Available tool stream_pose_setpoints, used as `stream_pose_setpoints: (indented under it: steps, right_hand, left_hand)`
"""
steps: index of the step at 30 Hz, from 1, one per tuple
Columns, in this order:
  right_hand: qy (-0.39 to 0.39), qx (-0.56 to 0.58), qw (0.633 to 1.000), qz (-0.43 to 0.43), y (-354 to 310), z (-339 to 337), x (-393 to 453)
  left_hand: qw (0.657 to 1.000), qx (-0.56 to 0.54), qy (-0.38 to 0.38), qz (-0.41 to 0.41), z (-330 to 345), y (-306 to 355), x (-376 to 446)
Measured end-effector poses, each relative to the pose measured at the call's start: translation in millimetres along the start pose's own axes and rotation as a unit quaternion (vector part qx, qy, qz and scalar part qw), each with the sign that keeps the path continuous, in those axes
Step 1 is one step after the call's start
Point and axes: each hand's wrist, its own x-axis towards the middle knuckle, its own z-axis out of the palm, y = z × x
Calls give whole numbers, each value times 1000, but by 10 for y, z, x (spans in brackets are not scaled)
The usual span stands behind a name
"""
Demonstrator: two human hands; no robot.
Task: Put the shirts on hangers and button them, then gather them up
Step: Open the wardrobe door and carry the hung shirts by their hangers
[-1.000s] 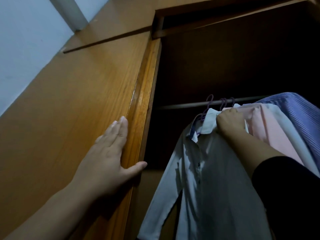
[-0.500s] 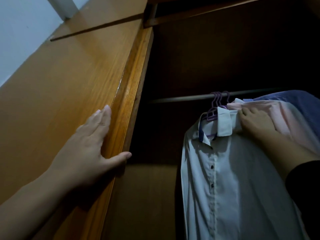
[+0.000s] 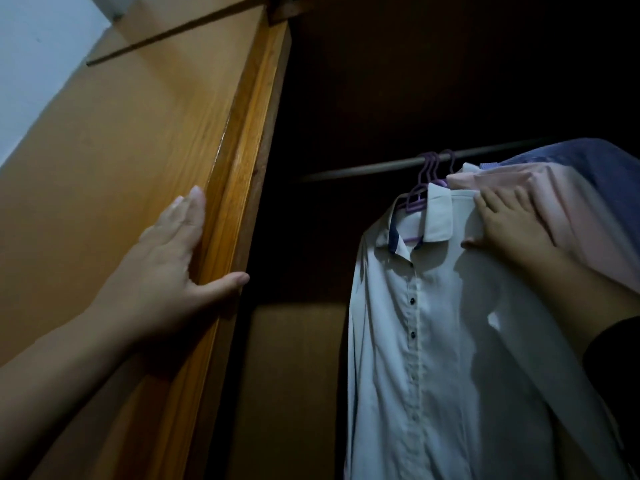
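A: Report the position of the left hand [image 3: 166, 268].

B: It lies flat on the outer face of the wooden wardrobe door [image 3: 114, 174]. The fingers are straight and pressed together, pointing up along the panel. The thumb is spread apart from them and hooks over the door's front edge [image 3: 239, 174].

A: Location of the shirts?

B: Inside the wardrobe, at the right. Purple hangers [image 3: 420, 188] have their hooks over the metal rail [image 3: 363, 169]. The white shirt [image 3: 426, 341] hangs at the front, placket buttoned with dark buttons, collar open at the top. A pink shirt [image 3: 561, 209] sits directly behind it, and a blue striped shirt [image 3: 588, 168] behind that.

A: State of the right hand [image 3: 509, 226].

B: It rests on the shoulder of the white shirt, just beside the collar. The fingertips reach into the fold between the white and pink shirts, fingers slightly spread; the thumb lies below, on the white cloth. Whether the fingers pinch fabric or a hanger cannot be determined, as the cloth covers them.

A: Obstructions?

B: The right forearm and a dark sleeve [image 3: 613, 348] cover the lower right of the shirts. The wardrobe interior is dark; its back panel [image 3: 294, 375] shows faintly below the rail. A pale wall [image 3: 38, 64] is visible at upper left.
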Motion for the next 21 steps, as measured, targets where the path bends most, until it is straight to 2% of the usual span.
stream_pose_setpoints:
  steps: [6,12,16,21]
  right_hand:
    - [18,19,1000,2,-209,-69,-185]
    - [6,29,999,19,-629,-478,-451]
    - [18,109,994,3,-1176,-962,-768]
    - [11,214,975,-52,-2202,-1764,-1388]
  left_hand:
    - [998,60,-25,19,-76,-24,-21]
    - [990,59,-124,9,-332,72,-93]
    - [982,97,-160,5,-620,-18,-359]
    - [968,150,-198,-36,-1154,-200,-921]
